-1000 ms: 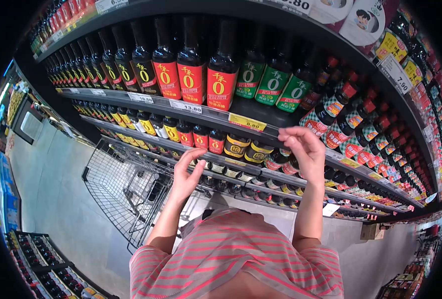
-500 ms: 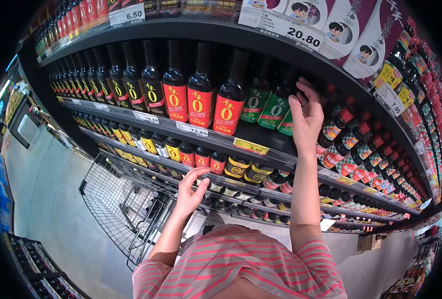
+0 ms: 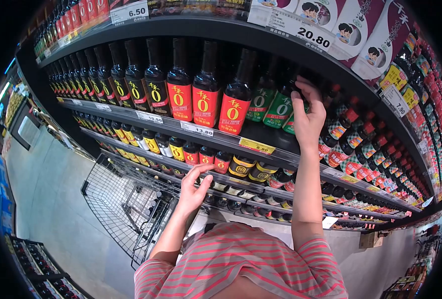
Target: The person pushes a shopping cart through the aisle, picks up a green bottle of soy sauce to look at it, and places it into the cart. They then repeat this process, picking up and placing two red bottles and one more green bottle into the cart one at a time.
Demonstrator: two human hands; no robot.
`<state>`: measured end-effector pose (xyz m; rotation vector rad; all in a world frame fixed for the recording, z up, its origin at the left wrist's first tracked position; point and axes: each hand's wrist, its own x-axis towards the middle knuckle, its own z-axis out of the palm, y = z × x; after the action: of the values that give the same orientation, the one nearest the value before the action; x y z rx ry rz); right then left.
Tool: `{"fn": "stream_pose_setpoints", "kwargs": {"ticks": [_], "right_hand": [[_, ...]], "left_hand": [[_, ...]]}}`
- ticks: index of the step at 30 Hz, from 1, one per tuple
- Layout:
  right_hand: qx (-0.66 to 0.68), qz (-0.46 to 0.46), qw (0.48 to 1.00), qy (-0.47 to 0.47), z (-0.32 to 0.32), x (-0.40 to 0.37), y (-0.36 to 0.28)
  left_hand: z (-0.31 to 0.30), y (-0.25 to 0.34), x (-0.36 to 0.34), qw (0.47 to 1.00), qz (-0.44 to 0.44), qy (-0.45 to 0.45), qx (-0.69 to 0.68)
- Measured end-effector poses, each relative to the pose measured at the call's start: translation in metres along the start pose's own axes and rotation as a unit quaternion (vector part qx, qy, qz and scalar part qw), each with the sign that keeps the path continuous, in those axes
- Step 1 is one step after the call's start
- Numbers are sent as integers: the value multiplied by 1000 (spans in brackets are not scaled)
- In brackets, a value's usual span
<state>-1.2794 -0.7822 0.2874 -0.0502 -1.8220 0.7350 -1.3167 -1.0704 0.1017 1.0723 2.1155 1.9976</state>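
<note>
My right hand point(image 3: 309, 115) is raised to the green-label bottles point(image 3: 279, 109) on the middle shelf. Its fingers are curved and the thumb stands apart from them. It covers most of the nearest green-label bottle point(image 3: 290, 124); whether it touches that bottle cannot be seen. Just left of the green ones stand red-label bottles point(image 3: 234, 113) marked with a yellow 0. Lower down, my left hand point(image 3: 193, 192) is open and holds nothing, its fingers extended in front of the lower shelf's small red-label jars point(image 3: 222, 163).
A wire shopping cart point(image 3: 111, 199) stands to the left on the grey floor point(image 3: 46, 184). Overhead is a shelf edge with a 20.80 price tag point(image 3: 303, 36). Red-capped bottles point(image 3: 348, 139) fill the shelf on the right. A yellow 8.80 tag point(image 3: 257, 145) hangs below the green-label bottles.
The view has shifted slightly, so the shelf sits a little farther right. My right hand stays by the green-label bottles, and my left hand keeps its pose by the lower shelf.
</note>
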Motion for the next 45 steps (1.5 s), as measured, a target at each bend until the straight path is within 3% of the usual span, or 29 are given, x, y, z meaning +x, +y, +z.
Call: {"fn": "stream_pose_setpoints", "kwargs": {"ticks": [6, 8, 11, 12, 15, 18, 21, 23, 25, 28, 32, 37, 45], "right_hand": [[-24, -2, 1000, -12, -4, 0, 0], [26, 38, 999, -9, -6, 2, 0], [-33, -35, 996, 73, -13, 6, 6], [0, -1, 996, 88, -15, 6, 4], [-16, -34, 995, 96, -18, 14, 7], [0, -13, 995, 97, -18, 21, 1], [20, 0, 993, 113, -21, 25, 11], [37, -12, 991, 124, -23, 26, 15], [95, 34, 989, 110, -23, 26, 12], [31, 87, 993, 74, -25, 30, 16], [20, 45, 998, 48, -25, 37, 50], [-16, 9, 998, 66, -23, 32, 34], [-40, 69, 996, 29, -46, 12, 0]], "left_hand": [[-3, 3, 9, 1000, 1, -3, -30], [-2, 5, 16, 999, 2, -3, -48], [0, 18, 34, 998, 48, -4, -43], [2, 25, 40, 997, 65, -7, -45], [7, 52, 61, 994, 108, -24, -25], [14, 68, 78, 973, 224, -7, 52], [19, 74, 85, 968, 244, -23, 50], [22, 77, 88, 969, 240, -38, 37], [25, 79, 91, 970, 236, -49, 24], [27, 80, 95, 971, 230, -53, 28], [30, 79, 95, 973, 225, -50, 18], [35, 80, 91, 972, 228, -59, 12], [45, 77, 81, 975, 205, -82, -3]]}}
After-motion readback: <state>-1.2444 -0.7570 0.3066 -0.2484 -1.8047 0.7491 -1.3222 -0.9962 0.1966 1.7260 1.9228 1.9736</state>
